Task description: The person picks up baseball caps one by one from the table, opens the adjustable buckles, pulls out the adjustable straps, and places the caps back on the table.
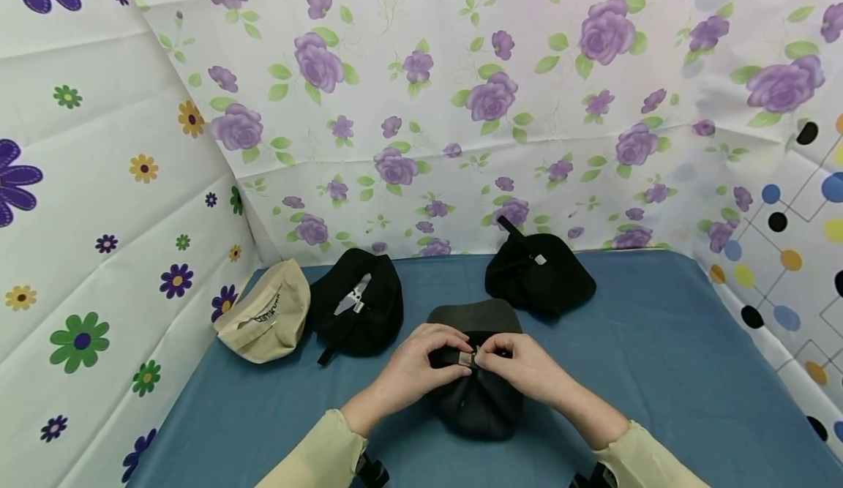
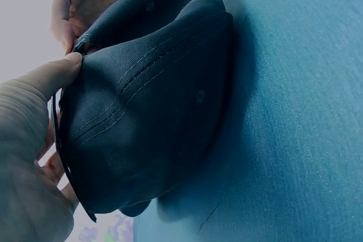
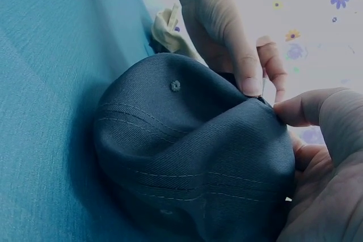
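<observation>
A dark grey baseball cap (image 1: pixel 477 409) lies on the blue cloth, its brim (image 1: pixel 474 315) pointing away from me. At the back opening, a small metal buckle (image 1: pixel 465 358) shows on the strap. My left hand (image 1: pixel 416 363) pinches the strap by the buckle between thumb and fingers. From the other side, my right hand (image 1: pixel 530 368) pinches the strap close to the left fingertips. In the left wrist view the cap's crown (image 2: pixel 153 106) is creased and stitched. The right wrist view shows both thumbs meeting at the cap's edge; the strap is mostly hidden there.
Behind on the left are a beige cap (image 1: pixel 266 320) and a black cap (image 1: pixel 358 305), side by side. Another black cap (image 1: pixel 540 276) with its strap sticking up lies at the back right. Flowered cloth (image 1: pixel 421 129) hangs behind the blue table (image 1: pixel 658 371).
</observation>
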Demonstrator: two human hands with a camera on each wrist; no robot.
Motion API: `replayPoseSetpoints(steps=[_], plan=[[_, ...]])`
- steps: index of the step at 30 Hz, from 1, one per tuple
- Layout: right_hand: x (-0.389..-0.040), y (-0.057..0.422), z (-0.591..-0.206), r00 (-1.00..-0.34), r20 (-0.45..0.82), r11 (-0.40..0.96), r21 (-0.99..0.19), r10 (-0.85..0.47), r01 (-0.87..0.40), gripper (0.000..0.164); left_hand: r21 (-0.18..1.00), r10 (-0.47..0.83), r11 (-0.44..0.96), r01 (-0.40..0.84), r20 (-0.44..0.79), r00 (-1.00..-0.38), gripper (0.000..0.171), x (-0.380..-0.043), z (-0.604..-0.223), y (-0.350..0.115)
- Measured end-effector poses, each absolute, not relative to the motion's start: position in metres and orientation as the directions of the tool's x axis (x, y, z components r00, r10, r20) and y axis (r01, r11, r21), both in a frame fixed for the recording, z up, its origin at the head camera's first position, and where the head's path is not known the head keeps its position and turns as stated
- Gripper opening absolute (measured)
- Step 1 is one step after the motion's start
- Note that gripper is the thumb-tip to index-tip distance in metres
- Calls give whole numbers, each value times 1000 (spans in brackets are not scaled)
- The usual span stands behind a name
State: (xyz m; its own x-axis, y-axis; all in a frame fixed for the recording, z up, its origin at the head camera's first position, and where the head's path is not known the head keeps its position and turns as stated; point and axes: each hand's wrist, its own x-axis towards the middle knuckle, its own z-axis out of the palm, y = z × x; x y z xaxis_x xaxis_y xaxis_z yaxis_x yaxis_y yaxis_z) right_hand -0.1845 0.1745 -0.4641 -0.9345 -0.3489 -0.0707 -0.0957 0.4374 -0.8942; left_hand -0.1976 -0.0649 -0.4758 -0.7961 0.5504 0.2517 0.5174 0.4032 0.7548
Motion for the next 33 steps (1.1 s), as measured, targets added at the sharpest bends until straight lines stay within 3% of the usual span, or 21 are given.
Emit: replayPoseSetpoints(steps=[6,14,33], plan=[[-184,174,-463,-932,-78,429,-899,-353,-87,19,716,556,431,549,269,-786,24,-198,-478,-65],[-184,174,-464,-933,-85,410,-909,-349,-71,17,574,588,455,681,381,-714,20,-199,-478,-64],[-184,174,-464,-931,-47,435,-892,-361,-123,18,646,594,439,624,312,-742,16,-196,-473,-66]])
